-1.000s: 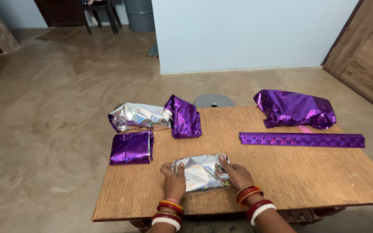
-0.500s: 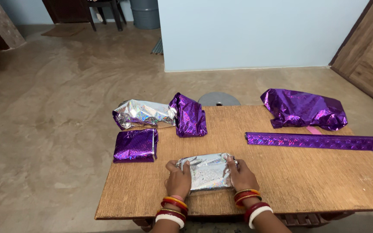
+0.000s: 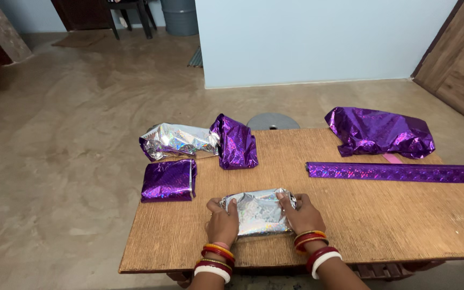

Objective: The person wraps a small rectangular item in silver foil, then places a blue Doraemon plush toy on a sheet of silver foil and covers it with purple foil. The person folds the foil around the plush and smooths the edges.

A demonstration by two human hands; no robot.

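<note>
While the silver holographic parcel lies flat near the near edge of the wooden table, it is pressed from both ends. The left hand is laid against the parcel's left end, its fingers curled loosely over the foil, neither clenched nor spread wide. The right hand is set on the right end in the same manner, with its fingertips resting on the top of the wrapping. Red, orange and white bangles are worn on both wrists.

To the far left of the parcel, a flat purple wrapped packet is seen at the table's left edge. Farther off, a crumpled silver foil bundle is placed at the far left corner, and a purple wrapped piece stands just beside it, touching its right end. On the right half of the table, a long purple roll of wrapping paper is laid crosswise, well apart from the hands. Beyond it, at the far right, a loose heap of purple foil is spread. A round grey disc is visible on the floor past the table's far edge.
</note>
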